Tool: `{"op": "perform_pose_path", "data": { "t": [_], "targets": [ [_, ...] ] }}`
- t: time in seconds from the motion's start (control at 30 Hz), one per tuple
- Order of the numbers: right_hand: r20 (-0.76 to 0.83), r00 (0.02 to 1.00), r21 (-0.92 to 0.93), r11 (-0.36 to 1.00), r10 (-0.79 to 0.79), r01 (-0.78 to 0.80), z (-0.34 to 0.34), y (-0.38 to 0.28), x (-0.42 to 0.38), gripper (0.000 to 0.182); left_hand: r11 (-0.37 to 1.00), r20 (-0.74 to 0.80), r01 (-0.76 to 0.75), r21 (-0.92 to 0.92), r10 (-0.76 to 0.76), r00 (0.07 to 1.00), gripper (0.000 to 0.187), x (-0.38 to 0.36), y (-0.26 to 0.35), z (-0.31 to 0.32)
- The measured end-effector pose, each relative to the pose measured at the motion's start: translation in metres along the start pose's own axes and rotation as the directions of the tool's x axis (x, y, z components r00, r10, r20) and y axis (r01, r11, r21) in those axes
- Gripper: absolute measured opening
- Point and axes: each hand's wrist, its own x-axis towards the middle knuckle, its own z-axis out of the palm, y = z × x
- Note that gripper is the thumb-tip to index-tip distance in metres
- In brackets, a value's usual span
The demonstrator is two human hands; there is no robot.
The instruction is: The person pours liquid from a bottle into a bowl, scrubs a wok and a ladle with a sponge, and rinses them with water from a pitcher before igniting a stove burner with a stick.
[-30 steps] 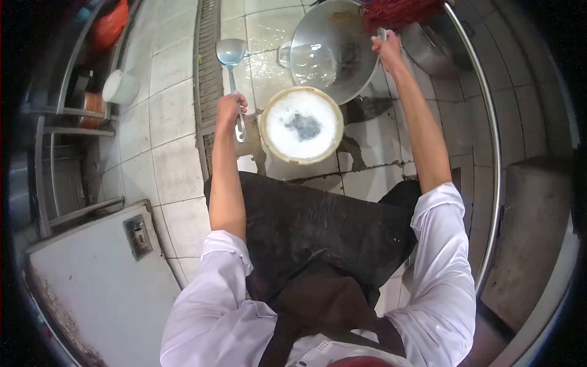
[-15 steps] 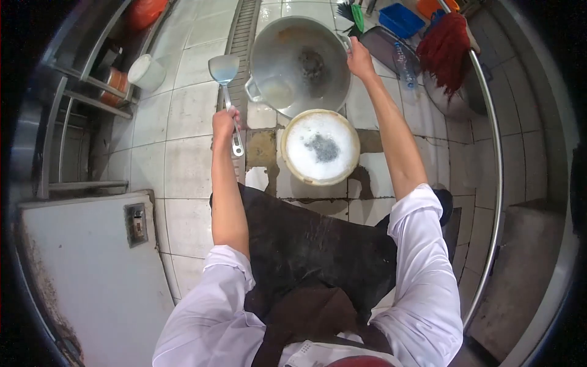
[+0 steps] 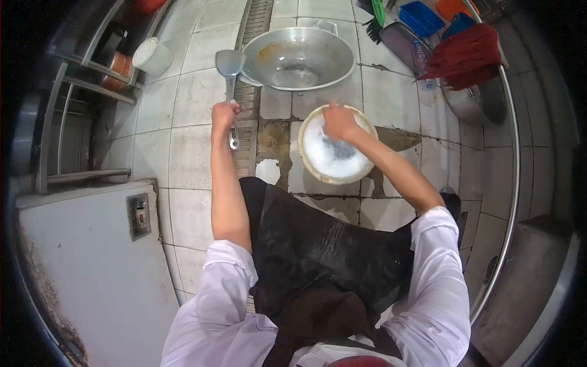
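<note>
My left hand (image 3: 225, 116) is closed round the handle of a metal spatula (image 3: 230, 64), whose broad blade points away from me beside the wok's left edge. The large metal wok (image 3: 299, 58) rests on the tiled floor, with brownish residue on its inner wall and a little liquid at the bottom. Nearer to me stands a round cream tub (image 3: 304, 156) full of white suds with a dark patch in the middle. My right hand (image 3: 338, 120) is over the suds at the tub's far side, fingers apart, holding nothing visible.
A floor drain grate (image 3: 247, 101) runs along the left. A white bucket (image 3: 153, 56) stands by the metal rack. At the right are a red mop (image 3: 465, 58), a plastic bottle (image 3: 422, 58), a blue basket (image 3: 420, 18) and a metal rail (image 3: 513, 153).
My right hand has let go of the wok's handle and moved down to the tub. The wok now sits tilted differently and farther off. My left hand still holds the spatula.
</note>
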Motion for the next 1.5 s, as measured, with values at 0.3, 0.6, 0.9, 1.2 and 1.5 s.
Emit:
{"op": "perform_pose_path", "data": {
  "t": [0.3,0.6,0.9,1.2,1.5],
  "targets": [
    [0.211,0.975,-0.056,0.997,0.061,-0.051,0.040,-0.015,-0.069,0.067,0.906,-0.116,0.115,-0.408,-0.177,0.977,0.016,0.021,-0.003,0.068],
    [0.549,0.836,0.093,0.995,-0.017,-0.041,0.056,-0.003,-0.060,0.056,0.927,-0.155,0.158,-0.339,-0.220,0.963,0.016,0.024,-0.031,0.114],
    [0.188,0.980,0.017,0.997,0.065,-0.069,0.060,0.012,-0.097,0.047,0.963,-0.169,0.134,-0.234,-0.176,0.970,0.006,0.022,-0.025,0.129],
    [0.028,0.996,-0.151,0.984,-0.089,0.093,0.078,0.065,-0.097,0.030,0.980,-0.370,0.124,0.153,-0.060,0.927,0.019,0.045,-0.060,0.125],
    [0.111,0.990,-0.477,0.870,-0.083,0.126,0.078,0.119,-0.059,0.023,0.913,-0.330,0.050,0.404,0.094,0.939,0.029,0.007,-0.066,0.064]
  ]
}}
